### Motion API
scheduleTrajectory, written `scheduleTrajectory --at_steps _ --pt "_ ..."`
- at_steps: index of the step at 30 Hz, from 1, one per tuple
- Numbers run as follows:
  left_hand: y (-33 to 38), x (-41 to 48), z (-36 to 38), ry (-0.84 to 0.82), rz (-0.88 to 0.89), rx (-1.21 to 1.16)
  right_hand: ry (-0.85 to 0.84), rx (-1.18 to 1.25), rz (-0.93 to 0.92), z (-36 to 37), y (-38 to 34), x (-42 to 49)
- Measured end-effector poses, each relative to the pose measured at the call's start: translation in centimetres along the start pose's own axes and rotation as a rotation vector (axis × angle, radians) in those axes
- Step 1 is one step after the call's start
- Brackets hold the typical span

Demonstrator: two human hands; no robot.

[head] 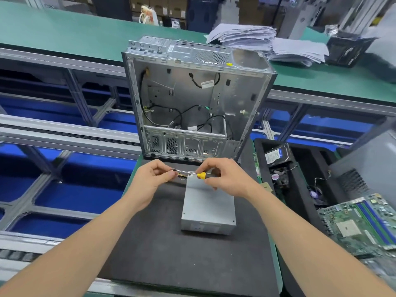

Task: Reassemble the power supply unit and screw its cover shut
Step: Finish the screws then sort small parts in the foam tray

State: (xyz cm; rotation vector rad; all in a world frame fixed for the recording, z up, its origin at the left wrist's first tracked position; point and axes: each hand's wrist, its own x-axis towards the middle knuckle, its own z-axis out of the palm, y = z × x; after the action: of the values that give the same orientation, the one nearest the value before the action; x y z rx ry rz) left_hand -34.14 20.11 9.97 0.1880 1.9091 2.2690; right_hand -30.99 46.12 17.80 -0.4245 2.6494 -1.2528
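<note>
The grey metal power supply unit (pixel 207 207) lies on a dark foam mat (pixel 150 243), its cover on top. Above its far end I hold a small screwdriver (pixel 194 173) with a yellow handle, lying level. My right hand (pixel 222 174) pinches the yellow handle. My left hand (pixel 152 179) pinches the metal tip end of the shaft; whether a screw sits there is too small to tell. Yellow and black wires show under my left fingers at the unit's far end.
An open, emptied computer case (pixel 197 99) stands upright just behind the mat. A black tray (pixel 300 206) at the right holds a hard drive and small parts. A green motherboard (pixel 360 221) lies at the far right. Paper stacks (pixel 267 41) sit on the green bench behind.
</note>
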Motion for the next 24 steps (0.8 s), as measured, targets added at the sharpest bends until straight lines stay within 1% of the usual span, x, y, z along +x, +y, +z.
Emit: scheduleTrajectory --at_steps 4,8,10,12,17,21,24 --pt "0.0 0.4 0.2 -0.026 0.018 0.102 0.003 -0.040 0.008 -0.3 0.3 -0.2" --pt "0.1 0.4 -0.1 -0.091 0.038 0.256 -0.016 -0.153 -0.046 -1.0 0.3 -0.4" --pt "0.2 0.2 0.0 -0.108 0.040 0.282 -0.040 -0.229 -0.065 -1.5 0.2 -0.3" --pt "0.1 0.0 0.2 -0.113 0.036 0.299 -0.069 -0.254 -0.057 -1.9 -0.1 -0.3" --pt "-0.1 -0.6 0.9 -0.104 0.028 0.323 -0.109 -0.191 0.034 -2.3 -0.3 -0.3" --pt "-0.2 -1.3 1.5 -0.115 0.030 0.348 -0.115 -0.177 0.050 -2.2 -0.2 -0.8" --pt "-0.2 -1.8 1.7 -0.057 0.024 0.207 -0.076 -0.058 0.057 -2.5 -0.2 -1.3"
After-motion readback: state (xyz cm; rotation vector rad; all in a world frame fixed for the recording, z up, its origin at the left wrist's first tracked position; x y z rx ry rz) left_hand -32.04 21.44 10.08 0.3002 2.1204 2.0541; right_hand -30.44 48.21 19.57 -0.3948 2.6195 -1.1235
